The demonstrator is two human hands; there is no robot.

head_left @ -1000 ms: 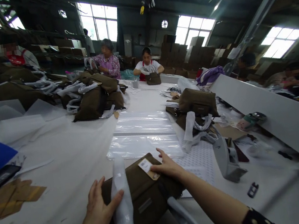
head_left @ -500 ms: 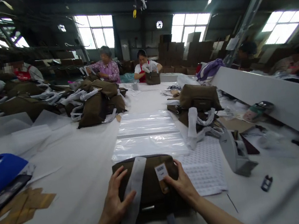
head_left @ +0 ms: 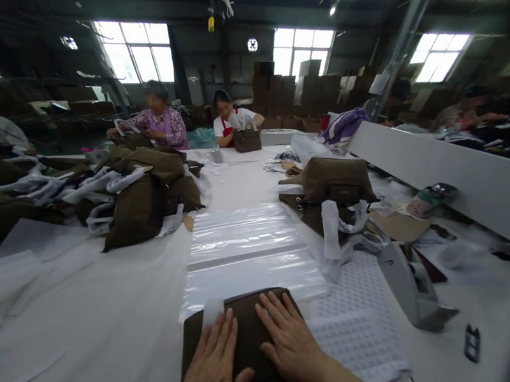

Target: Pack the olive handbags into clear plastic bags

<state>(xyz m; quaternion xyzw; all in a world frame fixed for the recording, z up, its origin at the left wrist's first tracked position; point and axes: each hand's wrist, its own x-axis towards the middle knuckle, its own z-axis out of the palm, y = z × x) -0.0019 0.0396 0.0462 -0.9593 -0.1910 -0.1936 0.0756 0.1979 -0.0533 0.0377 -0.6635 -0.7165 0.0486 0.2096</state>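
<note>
An olive-brown handbag (head_left: 250, 340) lies in front of me at the table's near edge. My left hand (head_left: 215, 368) rests flat on its left side, fingers stretched out over a strip of white wrapping (head_left: 212, 310). On the right side of the bag lies my right hand (head_left: 291, 343), palm down with the fingers spread. Just beyond the bag, clear plastic bags (head_left: 250, 269) are laid flat. A sheet with a grey-and-white pattern (head_left: 356, 343) sits to the right. The lower part of the bag is dark and partly covered by my hands.
More brown bags with wrapped handles are heaped at left (head_left: 135, 213) and stacked at right (head_left: 338, 181). A grey tape dispenser (head_left: 408, 286) and a small dark clip-like object (head_left: 471, 342) lie at right. Co-workers (head_left: 236, 126) sit across the table. A white board (head_left: 449, 166) borders the right side.
My hands have gone from gripping the bag's sides to lying flat on top of it. The label that was under my right thumb no longer shows. The view has shifted slightly right.
</note>
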